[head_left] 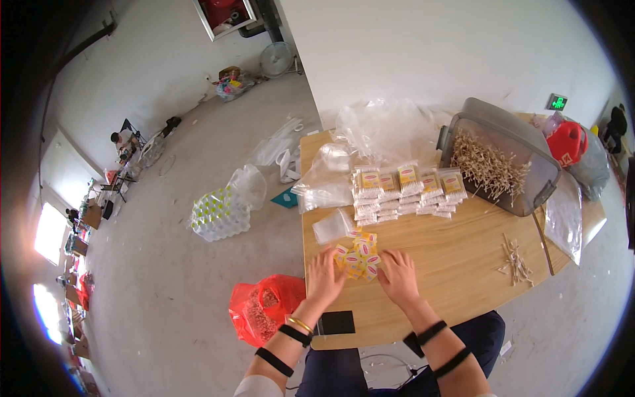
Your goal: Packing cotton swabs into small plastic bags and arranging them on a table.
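Between my two hands lies a loose pile of small yellow and white printed cards [358, 257] on the wooden table [436, 264]. My left hand [324, 274] rests at the left side of the pile, its fingers apart and touching the cards' edge. On the opposite side my right hand [399, 274] has its fingers spread, with the tips beside the cards. Neither hand grips anything. Just beyond the pile is a stack of clear small plastic bags [332, 227]. Behind it stand several packed bags of cotton swabs [403, 192], stacked in rows with yellow cards showing.
A grey plastic bin [493, 119] lies tipped at the back right, full of loose cotton swabs [486, 165]. More swabs [516, 263] lie at the right. A black flat object [337, 322] sits near the front edge. A red bag [264, 308] stands on the floor left of the table.
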`<action>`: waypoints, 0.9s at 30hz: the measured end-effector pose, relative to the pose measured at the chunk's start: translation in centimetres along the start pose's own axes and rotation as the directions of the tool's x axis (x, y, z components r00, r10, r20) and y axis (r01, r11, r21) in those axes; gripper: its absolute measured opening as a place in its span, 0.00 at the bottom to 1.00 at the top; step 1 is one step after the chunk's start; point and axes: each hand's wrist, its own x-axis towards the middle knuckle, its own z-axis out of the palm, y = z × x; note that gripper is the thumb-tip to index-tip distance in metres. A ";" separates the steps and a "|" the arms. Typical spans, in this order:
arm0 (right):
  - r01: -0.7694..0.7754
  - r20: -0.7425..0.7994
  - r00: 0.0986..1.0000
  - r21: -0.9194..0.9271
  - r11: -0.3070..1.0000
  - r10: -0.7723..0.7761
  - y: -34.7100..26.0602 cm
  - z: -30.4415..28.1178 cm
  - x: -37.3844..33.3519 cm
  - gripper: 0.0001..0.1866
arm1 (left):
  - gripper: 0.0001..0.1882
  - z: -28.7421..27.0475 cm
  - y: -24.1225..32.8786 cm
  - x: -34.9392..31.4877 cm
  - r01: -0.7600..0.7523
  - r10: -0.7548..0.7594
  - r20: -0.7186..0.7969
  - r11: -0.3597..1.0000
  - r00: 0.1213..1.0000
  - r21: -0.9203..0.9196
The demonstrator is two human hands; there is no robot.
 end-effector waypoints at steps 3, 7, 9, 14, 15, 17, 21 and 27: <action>0.046 0.040 0.998 -0.119 0.992 -0.041 -0.1 4.0 4.5 0.23 | 0.45 2.3 1.0 -2.4 -0.165 0.184 -0.196 0.980 0.963 0.111; 0.009 0.101 0.995 -0.177 0.984 0.009 1.1 5.1 6.7 0.22 | 0.52 4.8 3.4 -2.1 -0.075 0.079 -0.174 0.997 0.982 0.028; 0.013 0.163 0.986 -0.195 0.981 0.019 0.4 5.3 6.5 0.21 | 0.52 4.9 3.2 -2.1 -0.063 0.062 -0.180 0.998 0.982 0.002; 0.020 0.187 0.982 -0.105 0.994 0.000 0.1 4.0 2.8 0.22 | 0.52 5.1 2.9 -1.7 -0.117 0.106 -0.152 0.991 0.983 -0.068; -0.031 0.212 0.976 -0.029 0.999 0.036 0.0 3.5 2.2 0.23 | 0.52 5.1 3.1 -1.6 -0.119 0.107 -0.148 0.990 0.983 -0.071; 0.005 0.130 0.992 -0.064 0.998 0.003 1.6 3.6 1.4 0.24 | 0.50 5.4 4.3 -0.9 -0.221 0.212 -0.195 0.975 0.958 -0.024; 0.032 0.137 0.990 0.069 0.997 -0.042 1.9 3.5 0.5 0.25 | 0.47 6.4 6.6 0.6 -0.330 0.311 -0.130 0.929 0.941 -0.166; -0.091 -0.113 0.988 0.096 0.991 0.101 5.9 -2.7 -0.5 0.22 | 0.40 4.4 7.9 -1.1 -0.203 0.184 -0.157 0.972 0.970 -0.119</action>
